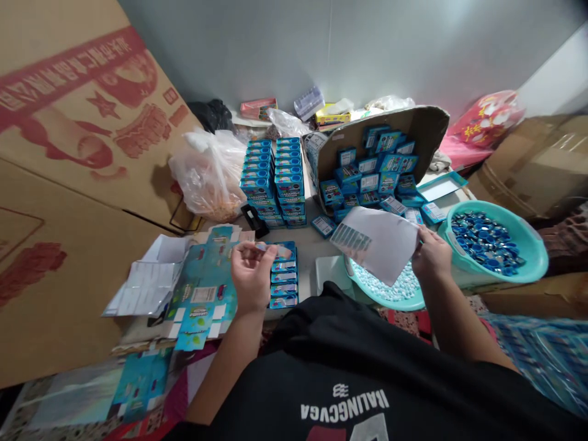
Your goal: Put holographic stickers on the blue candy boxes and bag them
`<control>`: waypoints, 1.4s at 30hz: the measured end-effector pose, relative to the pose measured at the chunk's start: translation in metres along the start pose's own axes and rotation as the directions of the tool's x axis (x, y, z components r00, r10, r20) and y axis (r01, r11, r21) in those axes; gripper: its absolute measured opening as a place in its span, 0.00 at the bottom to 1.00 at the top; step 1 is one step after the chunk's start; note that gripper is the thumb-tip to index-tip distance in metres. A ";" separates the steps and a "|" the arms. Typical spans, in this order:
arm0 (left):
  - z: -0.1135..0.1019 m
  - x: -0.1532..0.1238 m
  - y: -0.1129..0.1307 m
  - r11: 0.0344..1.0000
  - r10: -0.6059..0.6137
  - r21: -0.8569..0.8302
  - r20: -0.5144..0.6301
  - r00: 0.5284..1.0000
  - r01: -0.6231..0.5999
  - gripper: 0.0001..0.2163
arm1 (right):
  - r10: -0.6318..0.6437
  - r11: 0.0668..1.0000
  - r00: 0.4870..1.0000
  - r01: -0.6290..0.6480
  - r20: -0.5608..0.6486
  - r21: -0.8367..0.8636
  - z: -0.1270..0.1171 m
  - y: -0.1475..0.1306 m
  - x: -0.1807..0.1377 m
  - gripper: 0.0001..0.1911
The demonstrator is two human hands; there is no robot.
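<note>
In my right hand point(430, 256) is a white backing sheet point(379, 236), gripped by its right edge between thumb and fingers. A column of clear stickers point(353, 240) shows on the sheet's left part. My left hand point(252, 269) is closed in a pinch on a small clear sticker point(281, 252). Just beyond that pinch lies a row of small blue candy boxes point(284, 288), end faces up. Beneath the sheet stands a teal basin of pale blue-white candies point(390, 285), partly covered by it.
Stacked blue boxes point(289, 184) stand behind the row. A tipped carton point(427, 131) holds many loose blue boxes. To the right is a teal basin point(535, 251) of blue-and-silver pieces. Flattened blue cartons point(202, 294) lie left, beside a large cardboard box point(82, 245).
</note>
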State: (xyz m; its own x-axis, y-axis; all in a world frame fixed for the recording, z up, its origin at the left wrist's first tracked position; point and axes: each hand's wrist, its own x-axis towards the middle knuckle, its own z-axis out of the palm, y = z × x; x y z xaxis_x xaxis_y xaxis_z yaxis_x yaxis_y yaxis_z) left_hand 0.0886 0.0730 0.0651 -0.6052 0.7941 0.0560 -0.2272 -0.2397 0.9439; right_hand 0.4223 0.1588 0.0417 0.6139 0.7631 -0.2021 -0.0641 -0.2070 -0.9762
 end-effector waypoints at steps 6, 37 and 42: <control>-0.023 0.013 -0.023 0.949 -0.309 -0.090 -0.098 0.946 0.301 0.24 | -0.201 0.915 0.956 0.106 -0.212 -0.389 -0.028 0.030 0.014 0.25; -0.038 0.027 -0.099 0.789 -0.360 0.503 -0.087 0.929 0.353 0.15 | 0.170 0.896 0.460 0.295 0.872 -0.330 0.179 0.090 -0.104 0.11; -0.044 0.034 -0.113 0.635 -0.218 0.750 -0.057 0.974 0.186 0.11 | 0.266 0.878 0.488 0.234 0.831 -0.418 0.191 0.110 -0.094 0.05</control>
State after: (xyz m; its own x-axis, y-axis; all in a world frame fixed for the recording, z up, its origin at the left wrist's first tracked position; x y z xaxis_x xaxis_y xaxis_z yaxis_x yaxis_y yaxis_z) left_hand 0.0599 0.1025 -0.0540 -0.5840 0.7938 -0.1696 0.3153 0.4144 0.8538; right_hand 0.2074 0.1812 -0.0621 -0.3718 0.8261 -0.4235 0.4163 -0.2595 -0.8714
